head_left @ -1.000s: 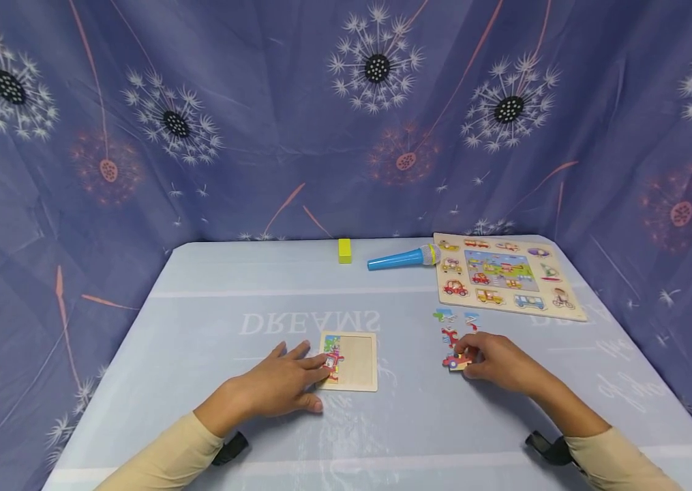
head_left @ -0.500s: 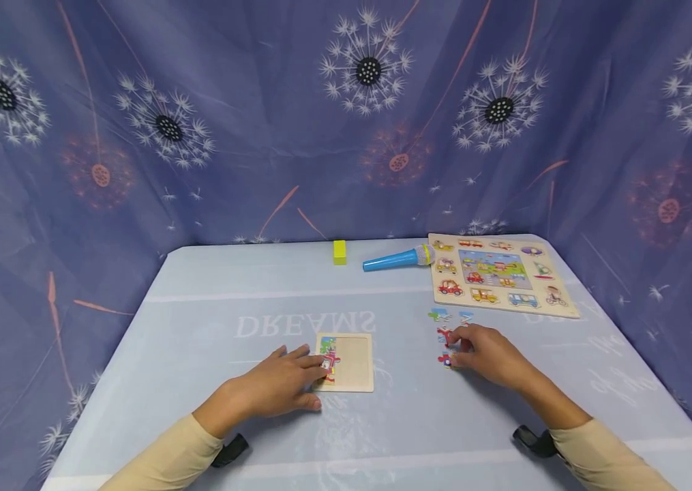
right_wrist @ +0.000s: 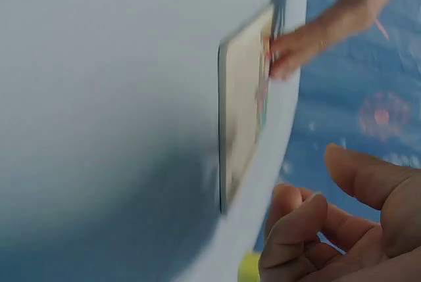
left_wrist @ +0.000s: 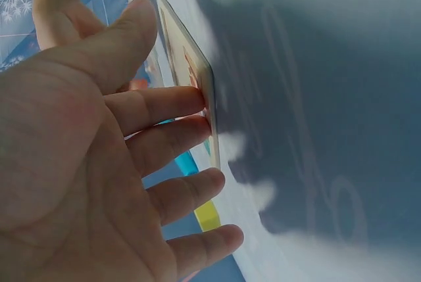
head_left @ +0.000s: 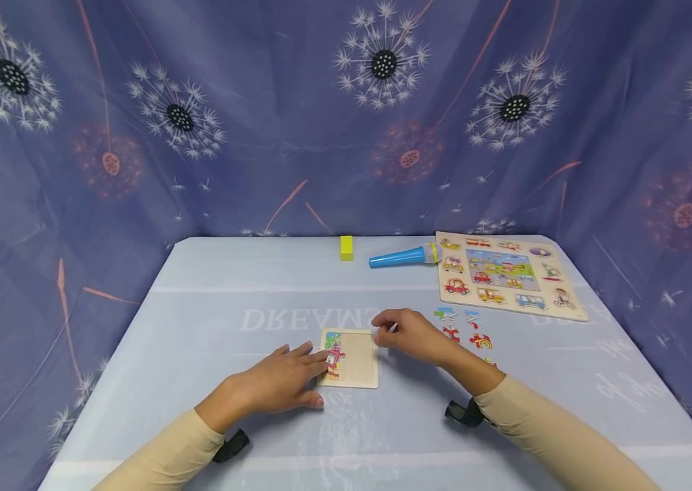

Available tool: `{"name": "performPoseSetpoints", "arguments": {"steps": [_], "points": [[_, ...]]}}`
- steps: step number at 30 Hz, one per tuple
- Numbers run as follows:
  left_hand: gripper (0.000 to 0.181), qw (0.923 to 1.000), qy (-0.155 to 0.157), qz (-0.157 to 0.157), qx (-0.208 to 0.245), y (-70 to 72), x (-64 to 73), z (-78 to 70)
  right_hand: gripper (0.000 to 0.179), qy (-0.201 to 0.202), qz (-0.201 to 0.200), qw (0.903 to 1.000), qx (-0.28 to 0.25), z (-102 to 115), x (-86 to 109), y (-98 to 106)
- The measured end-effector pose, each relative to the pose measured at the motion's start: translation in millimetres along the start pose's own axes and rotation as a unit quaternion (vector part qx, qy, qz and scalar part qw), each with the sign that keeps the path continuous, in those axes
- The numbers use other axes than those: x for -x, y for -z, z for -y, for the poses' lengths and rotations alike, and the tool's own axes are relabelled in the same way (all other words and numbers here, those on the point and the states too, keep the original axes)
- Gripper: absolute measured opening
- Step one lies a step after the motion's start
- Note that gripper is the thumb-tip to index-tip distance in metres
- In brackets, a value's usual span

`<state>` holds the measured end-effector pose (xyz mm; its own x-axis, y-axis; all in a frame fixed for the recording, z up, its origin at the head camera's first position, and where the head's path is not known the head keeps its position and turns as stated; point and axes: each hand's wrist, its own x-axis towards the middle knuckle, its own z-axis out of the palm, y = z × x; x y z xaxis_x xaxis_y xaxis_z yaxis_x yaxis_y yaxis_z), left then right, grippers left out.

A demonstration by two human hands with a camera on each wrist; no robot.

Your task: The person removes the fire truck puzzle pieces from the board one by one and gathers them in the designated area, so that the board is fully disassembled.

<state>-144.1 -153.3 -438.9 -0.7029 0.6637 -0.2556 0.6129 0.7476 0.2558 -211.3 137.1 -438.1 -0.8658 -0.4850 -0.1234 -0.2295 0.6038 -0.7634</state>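
Note:
In the head view my left hand [head_left: 284, 378] lies spread over the left edge of a square wooden puzzle tray [head_left: 359, 361]. Its fingertips [left_wrist: 204, 127] touch the tray's edge beside a strip of colourful puzzle pieces [head_left: 333, 346] set along the left side; the rest of the tray shows bare wood. My right hand [head_left: 410, 334] hovers at the tray's top right corner, thumb [right_wrist: 355, 170] and fingers bent towards each other with a gap visible in the right wrist view. I cannot tell whether something small is between them. Loose puzzle pieces [head_left: 480, 341] lie to the right, partly behind my right forearm.
A larger wooden vehicle puzzle board [head_left: 513, 307] lies at the back right. A blue toy microphone [head_left: 399, 258] touches its left side, and a yellow block [head_left: 346, 248] stands at the back edge. A dandelion-print curtain [head_left: 296, 123] surrounds the table.
My right hand has moved left from the loose pieces to the tray's upper right corner, uncovering some pieces on the right. My left hand stays on the tray's left edge.

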Motion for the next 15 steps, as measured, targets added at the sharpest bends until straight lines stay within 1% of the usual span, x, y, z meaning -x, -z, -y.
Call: {"name": "performPoseSetpoints", "arguments": {"steps": [5,8,12,15], "points": [[0.071,0.9999,-0.008,0.001,-0.012,2.3,0.9,0.4,0.04,0.01,0.033,0.9992,-0.018,15,-17.4,-26],[0.074,1.0,-0.005,0.001,-0.008,3.3,2.0,-0.7,0.043,0.013,0.041,0.9989,-0.02,20,-24.6,-38],[0.074,0.9999,0.005,-0.012,-0.004,2.3,2.0,-1.4,0.047,0.008,0.048,0.9988,-0.011,26,-29.9,-48],[0.072,0.9996,0.011,-0.023,-0.015,-0.1,1.2,-0.2,0.049,0.009,0.055,0.9984,-0.004,28,-31.7,-51]]}}
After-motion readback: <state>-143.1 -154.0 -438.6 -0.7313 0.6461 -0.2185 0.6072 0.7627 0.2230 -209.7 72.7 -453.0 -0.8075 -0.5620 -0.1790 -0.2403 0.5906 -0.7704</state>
